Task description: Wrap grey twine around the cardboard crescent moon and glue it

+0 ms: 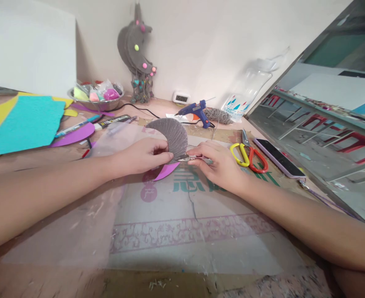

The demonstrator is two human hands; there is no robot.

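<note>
A crescent moon shape wound in grey yarn is held up over the middle of the work sheet. My left hand pinches its lower left side between thumb and fingers. At the moon's lower tip, my right hand grips a small thin metal tool, whose exact kind is too small to make out. A purple piece shows just below the moon. The right fingers partly hide the tool, and the left fingers cover part of the moon.
A translucent sheet covers the table. Scissors and a phone lie right. Behind are a blue glue gun, grey yarn, a plastic jar, a metal bowl and a finished moon hanging. Turquoise foam lies left.
</note>
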